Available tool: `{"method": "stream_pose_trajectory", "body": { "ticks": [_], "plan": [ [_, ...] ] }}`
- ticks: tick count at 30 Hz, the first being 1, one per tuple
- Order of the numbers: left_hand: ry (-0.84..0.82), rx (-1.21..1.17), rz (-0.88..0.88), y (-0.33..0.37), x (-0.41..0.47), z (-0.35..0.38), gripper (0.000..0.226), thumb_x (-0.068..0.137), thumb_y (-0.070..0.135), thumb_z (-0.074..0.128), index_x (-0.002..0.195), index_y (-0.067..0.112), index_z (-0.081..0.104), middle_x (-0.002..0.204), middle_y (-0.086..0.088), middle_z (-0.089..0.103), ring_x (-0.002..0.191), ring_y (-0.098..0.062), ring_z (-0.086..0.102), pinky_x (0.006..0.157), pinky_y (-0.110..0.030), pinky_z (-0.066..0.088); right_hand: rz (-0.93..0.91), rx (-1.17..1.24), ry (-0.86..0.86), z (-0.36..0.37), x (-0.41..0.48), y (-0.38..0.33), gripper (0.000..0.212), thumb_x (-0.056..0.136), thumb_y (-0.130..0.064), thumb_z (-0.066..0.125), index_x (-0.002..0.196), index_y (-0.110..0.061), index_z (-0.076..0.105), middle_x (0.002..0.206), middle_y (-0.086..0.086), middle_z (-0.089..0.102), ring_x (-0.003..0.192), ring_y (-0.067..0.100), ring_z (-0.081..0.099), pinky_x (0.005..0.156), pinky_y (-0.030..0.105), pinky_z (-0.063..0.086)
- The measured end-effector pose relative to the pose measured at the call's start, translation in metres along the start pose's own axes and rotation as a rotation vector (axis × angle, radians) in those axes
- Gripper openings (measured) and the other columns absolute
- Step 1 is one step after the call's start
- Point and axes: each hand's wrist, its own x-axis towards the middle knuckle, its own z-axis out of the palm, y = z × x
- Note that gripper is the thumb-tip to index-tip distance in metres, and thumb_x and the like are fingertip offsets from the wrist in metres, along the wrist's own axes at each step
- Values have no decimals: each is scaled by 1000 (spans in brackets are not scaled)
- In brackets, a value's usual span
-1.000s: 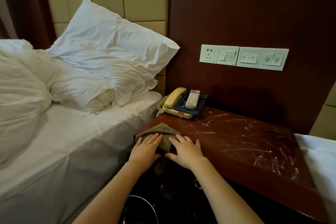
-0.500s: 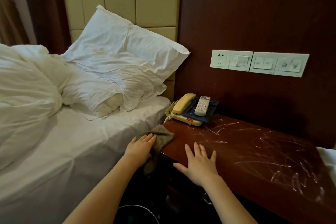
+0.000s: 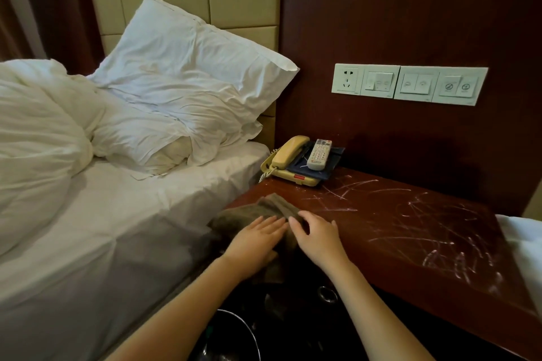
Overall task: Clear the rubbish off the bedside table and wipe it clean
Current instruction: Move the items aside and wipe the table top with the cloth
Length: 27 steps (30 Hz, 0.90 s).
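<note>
A grey-brown cloth (image 3: 264, 206) lies bunched on the near left corner of the dark red bedside table (image 3: 410, 228), part of it hanging over the front edge. My left hand (image 3: 255, 240) lies flat on the cloth with straight fingers. My right hand (image 3: 318, 236) touches the cloth's right side, its fingers bent over a fold. White scratch-like streaks cover the tabletop to the right.
A yellow telephone (image 3: 289, 161) and a white remote control (image 3: 319, 154) on a dark tray sit at the table's back left corner. The bed with white sheet and pillow (image 3: 187, 73) adjoins on the left. A dark bin (image 3: 231, 337) stands below. Wall switches (image 3: 409, 83) are behind.
My right hand left the bare tabletop and went left onto the cloth beside my left hand. The cloth sits further onto the table corner than half a second ago.
</note>
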Motion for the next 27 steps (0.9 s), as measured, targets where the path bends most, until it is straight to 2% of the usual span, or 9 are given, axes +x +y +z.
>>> {"method": "stream_pose_trajectory", "body": {
  "ticks": [4, 7, 9, 11, 14, 17, 21, 25, 27],
  "plan": [
    [6, 41, 91, 45, 4, 17, 66, 92, 47, 37, 149, 14, 25, 155, -6, 25, 145, -21, 18, 116, -38, -1, 42, 257, 123, 1, 1, 4, 49, 99, -45, 39, 138, -16, 49, 140, 1, 51, 131, 16, 43, 115, 38, 28],
    [-64, 54, 74, 53, 2, 27, 71, 84, 61, 24, 131, 19, 56, 132, 0, 59, 125, -19, 52, 109, -42, 24, 32, 268, 159, 2, 1, 6, 44, 98, -41, 43, 131, -15, 56, 134, 0, 55, 124, 14, 47, 101, 25, 35],
    [-15, 86, 73, 46, 1, 31, 69, 82, 61, 26, 126, 20, 60, 126, 2, 62, 120, -15, 57, 106, -38, 34, 21, 252, 159, 3, 2, 7, 44, 98, -42, 45, 128, -13, 58, 131, -1, 55, 122, 13, 48, 97, 22, 35],
    [22, 69, 78, 33, 1, 33, 68, 82, 60, 35, 132, 18, 54, 133, 0, 57, 126, -16, 52, 110, -38, 26, 4, 239, 169, 3, 2, 8, 45, 97, -44, 45, 126, -13, 60, 129, -1, 56, 120, 12, 48, 96, 21, 34],
    [36, 47, 19, 8, -2, 31, 78, 85, 51, 54, 149, 18, 25, 155, -1, 27, 144, -17, 23, 117, -35, 2, -18, 229, 165, 4, 2, 10, 45, 96, -46, 45, 121, -12, 62, 126, 0, 58, 117, 14, 50, 97, 25, 38],
    [41, 31, -89, -26, -5, 25, 82, 88, 42, 56, 152, 21, 8, 159, 2, 9, 147, -13, 6, 115, -27, -9, -30, 203, 154, 6, 3, 12, 48, 96, -49, 43, 121, -13, 62, 126, -1, 57, 120, 14, 49, 100, 27, 39],
    [-37, 59, -188, -67, -6, 9, 77, 93, 35, 54, 152, 20, 7, 160, 1, 8, 146, -13, 10, 117, -26, 5, -36, 182, 156, 11, 7, 16, 52, 94, -54, 43, 120, -13, 62, 125, -2, 58, 120, 13, 49, 101, 28, 39],
    [-152, 112, -261, -87, 2, -3, 72, 95, 28, 50, 152, 18, 8, 159, 0, 13, 142, -17, 25, 110, -27, 29, -36, 163, 155, 13, 8, 17, 55, 93, -60, 40, 117, -16, 63, 121, -4, 59, 116, 13, 50, 99, 30, 42],
    [-170, 153, -267, -89, 6, -5, 70, 95, 27, 49, 152, 15, 10, 159, -3, 16, 140, -18, 30, 109, -28, 32, -29, 158, 147, 14, 8, 17, 55, 92, -61, 40, 116, -17, 63, 120, -5, 58, 116, 14, 50, 99, 31, 42]
  ]
}}
